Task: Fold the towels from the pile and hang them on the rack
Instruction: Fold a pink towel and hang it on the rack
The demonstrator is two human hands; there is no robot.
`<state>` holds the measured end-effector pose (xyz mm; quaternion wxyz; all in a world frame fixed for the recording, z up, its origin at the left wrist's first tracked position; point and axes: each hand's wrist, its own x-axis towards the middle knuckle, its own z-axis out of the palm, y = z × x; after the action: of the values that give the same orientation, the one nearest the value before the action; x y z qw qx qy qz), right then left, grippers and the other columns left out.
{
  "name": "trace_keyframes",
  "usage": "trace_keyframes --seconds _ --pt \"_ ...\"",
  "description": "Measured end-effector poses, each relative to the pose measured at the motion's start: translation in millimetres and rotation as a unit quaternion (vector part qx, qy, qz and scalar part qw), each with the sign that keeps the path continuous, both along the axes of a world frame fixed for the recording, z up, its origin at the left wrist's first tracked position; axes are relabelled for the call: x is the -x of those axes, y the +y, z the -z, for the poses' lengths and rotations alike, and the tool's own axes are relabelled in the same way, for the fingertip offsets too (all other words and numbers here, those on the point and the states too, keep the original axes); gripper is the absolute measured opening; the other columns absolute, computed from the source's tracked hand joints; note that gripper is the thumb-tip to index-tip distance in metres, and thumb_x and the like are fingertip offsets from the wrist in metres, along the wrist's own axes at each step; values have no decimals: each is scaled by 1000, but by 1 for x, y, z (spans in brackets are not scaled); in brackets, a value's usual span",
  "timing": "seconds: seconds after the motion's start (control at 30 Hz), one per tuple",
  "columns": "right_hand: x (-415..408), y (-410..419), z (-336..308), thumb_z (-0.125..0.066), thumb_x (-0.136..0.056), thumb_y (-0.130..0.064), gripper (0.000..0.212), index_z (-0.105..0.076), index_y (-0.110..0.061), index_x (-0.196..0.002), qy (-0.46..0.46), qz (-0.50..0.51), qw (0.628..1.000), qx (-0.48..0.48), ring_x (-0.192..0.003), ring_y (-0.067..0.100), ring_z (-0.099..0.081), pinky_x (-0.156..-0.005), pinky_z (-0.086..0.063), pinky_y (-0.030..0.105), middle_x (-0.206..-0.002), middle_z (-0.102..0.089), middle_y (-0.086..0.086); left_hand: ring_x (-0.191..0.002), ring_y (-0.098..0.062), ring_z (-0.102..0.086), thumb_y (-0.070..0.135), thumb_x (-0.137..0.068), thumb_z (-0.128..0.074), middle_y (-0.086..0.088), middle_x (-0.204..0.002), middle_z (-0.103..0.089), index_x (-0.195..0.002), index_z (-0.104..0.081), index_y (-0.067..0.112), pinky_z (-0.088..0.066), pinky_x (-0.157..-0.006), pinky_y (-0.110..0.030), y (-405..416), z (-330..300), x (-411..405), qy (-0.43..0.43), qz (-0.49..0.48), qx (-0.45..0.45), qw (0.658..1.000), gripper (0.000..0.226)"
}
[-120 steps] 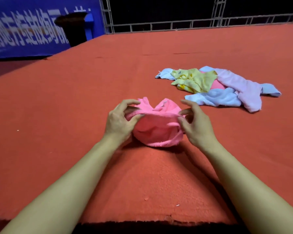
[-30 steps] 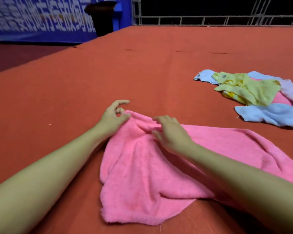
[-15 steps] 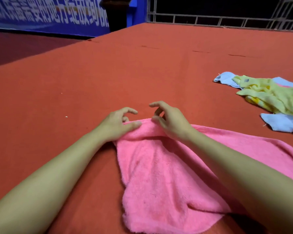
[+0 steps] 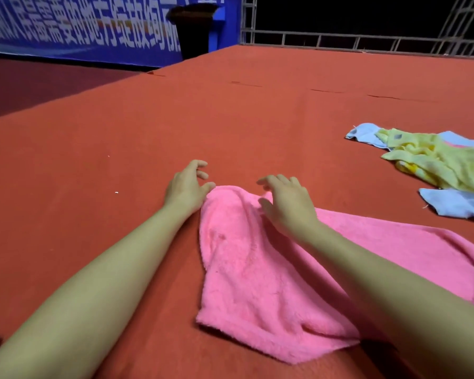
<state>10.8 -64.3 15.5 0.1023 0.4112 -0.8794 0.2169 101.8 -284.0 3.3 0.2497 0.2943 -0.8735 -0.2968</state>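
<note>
A pink towel [image 4: 260,272] lies spread on the red carpeted surface [image 4: 121,138], rumpled and partly doubled over at its near edge. My left hand [image 4: 186,184] sits at the towel's far left corner, its thumb touching the cloth and its fingers loosely spread above the carpet. My right hand [image 4: 285,199] rests on the towel's far edge with fingers spread and relaxed. The pile of towels [image 4: 443,162] lies at the right edge: a yellow one on top of light blue ones [image 4: 454,205]. No rack is in view.
The red surface drops off along its left edge to a darker floor [image 4: 39,80]. Beyond stand a blue banner [image 4: 80,31], a black bin [image 4: 195,28] and a grey metal railing [image 4: 367,42].
The bunched pink towel now lies spread out. Over the last second both hands slid along its far edge, and my right hand flattened onto the cloth.
</note>
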Motion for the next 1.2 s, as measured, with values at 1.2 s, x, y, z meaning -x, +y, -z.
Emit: trace_keyframes --seconds 1.2 --pt "-138 123 26 -72 -86 -30 46 -57 -36 -129 -126 -223 959 123 -71 -1 -51 -73 -46 24 -89 -62 -23 -62 -9 -47 13 -88 -69 8 -82 -50 -133 -48 22 -39 -61 -17 119 -19 -172 -22 2 -57 998 50"
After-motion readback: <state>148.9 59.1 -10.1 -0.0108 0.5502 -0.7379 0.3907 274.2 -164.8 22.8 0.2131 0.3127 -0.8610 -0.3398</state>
